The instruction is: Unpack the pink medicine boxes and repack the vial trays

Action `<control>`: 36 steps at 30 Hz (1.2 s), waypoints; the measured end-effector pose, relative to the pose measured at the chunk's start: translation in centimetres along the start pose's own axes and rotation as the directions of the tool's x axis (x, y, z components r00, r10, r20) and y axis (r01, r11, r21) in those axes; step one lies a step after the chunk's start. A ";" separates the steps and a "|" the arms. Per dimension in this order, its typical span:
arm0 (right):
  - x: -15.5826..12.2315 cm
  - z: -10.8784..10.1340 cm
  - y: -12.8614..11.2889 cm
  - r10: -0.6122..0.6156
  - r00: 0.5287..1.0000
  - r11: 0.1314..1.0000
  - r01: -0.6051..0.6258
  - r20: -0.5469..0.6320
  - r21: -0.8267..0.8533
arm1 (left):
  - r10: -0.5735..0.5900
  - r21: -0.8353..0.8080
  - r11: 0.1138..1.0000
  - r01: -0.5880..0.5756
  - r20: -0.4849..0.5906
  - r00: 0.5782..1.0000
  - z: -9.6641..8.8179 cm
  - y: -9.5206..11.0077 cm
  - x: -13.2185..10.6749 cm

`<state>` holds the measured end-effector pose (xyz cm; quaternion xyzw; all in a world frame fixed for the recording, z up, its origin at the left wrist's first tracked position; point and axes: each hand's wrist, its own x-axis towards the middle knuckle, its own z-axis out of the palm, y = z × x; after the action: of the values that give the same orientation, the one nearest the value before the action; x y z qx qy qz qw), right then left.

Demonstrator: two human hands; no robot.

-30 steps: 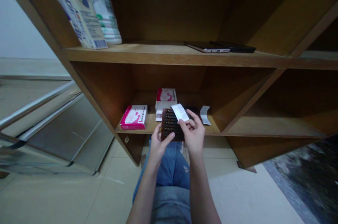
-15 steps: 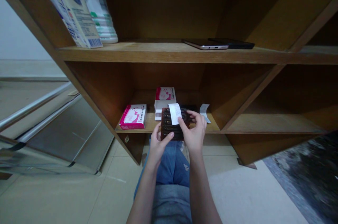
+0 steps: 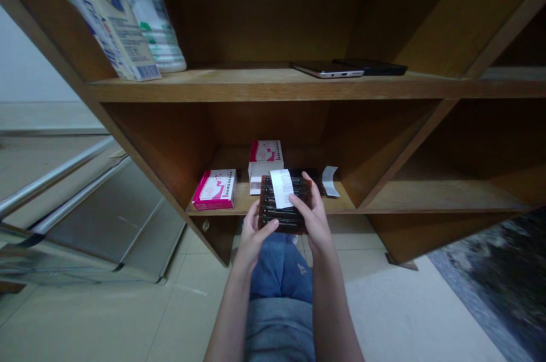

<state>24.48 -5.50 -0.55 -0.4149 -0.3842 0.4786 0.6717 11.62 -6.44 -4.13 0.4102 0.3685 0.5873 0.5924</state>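
I hold a dark brown tray of small vials [image 3: 277, 220] in front of the lower shelf [image 3: 239, 203] of a wooden bookcase. My left hand [image 3: 254, 235] grips the tray's left and near edge, thumb on top. My right hand [image 3: 313, 213] wraps the tray's right side and pins a folded white paper leaflet [image 3: 282, 187] flat on top of the vials with the thumb. Just behind the tray stands an open pink-and-white box [image 3: 265, 158]. A closed pink-and-white box [image 3: 215, 188] lies to the left on the same shelf.
A second white leaflet [image 3: 330, 181] lies on the lower shelf to the right. On the upper shelf [image 3: 264, 84] lie two phones [image 3: 347, 69], with a white carton [image 3: 111, 32] and a green-and-white bag [image 3: 143, 7] at the left. My jeans-clad knees are below; metal rails stand at left.
The right hand brought the leaflet down from a raised pinch onto the top of the vial tray and closed on the tray's right side. The tray has come slightly nearer to me.
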 end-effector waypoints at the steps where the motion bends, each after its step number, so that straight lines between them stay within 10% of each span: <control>1: -0.1 0.0 -0.1 0.003 1.000 1.000 -0.003 0.002 0.003 | 0.000 -0.002 1.000 0.000 0.002 1.000 0.0 0.0 0.0; 36: -0.4 1.0 2.0 0.023 0.998 0.999 -0.020 -0.062 0.049 | 0.012 0.023 1.000 -0.010 -0.090 0.996 -0.4 0.4 0.2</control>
<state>22.79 -5.31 -2.10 -0.4172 -0.3468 0.4817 0.6882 11.08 -6.27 -3.93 0.3920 0.3991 0.6043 0.5673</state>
